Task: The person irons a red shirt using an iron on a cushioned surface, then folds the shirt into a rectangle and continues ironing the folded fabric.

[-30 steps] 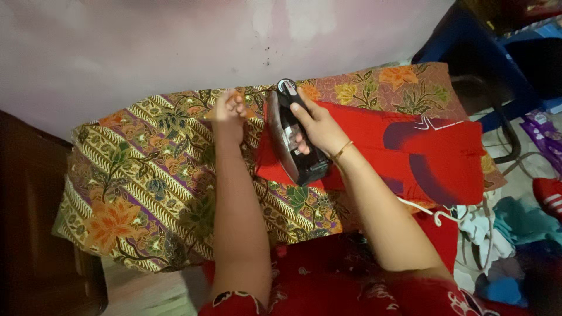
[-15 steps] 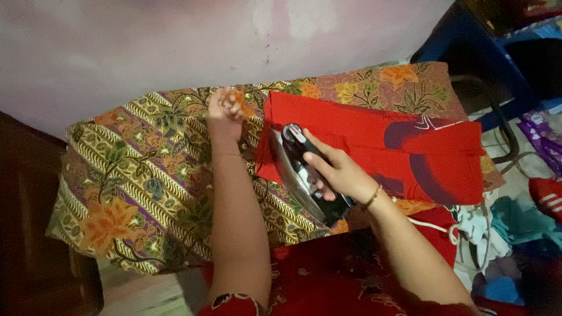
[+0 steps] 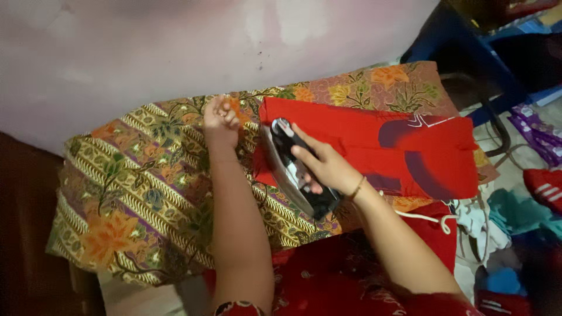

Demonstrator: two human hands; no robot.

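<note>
Right hand (image 3: 328, 167) grips our iron (image 3: 295, 169) by its black handle, sole on the red cloth (image 3: 374, 140) (near its left edge). Our left hand (image 3: 220, 120) is curled shut on the patterned cover (image 3: 134, 175), holding nothing we can see.

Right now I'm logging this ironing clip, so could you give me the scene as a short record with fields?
surface: patterned cloth draped over a board, floral print in brown, orange and green
garment: red cloth laid flat on the board's right part
right hand: grips the iron, which lies on the garment's left edge
left hand: loosely closed, resting on the patterned cloth beside the garment
cord: white cord trails by the right forearm
surroundings: clothes pile at right
</note>
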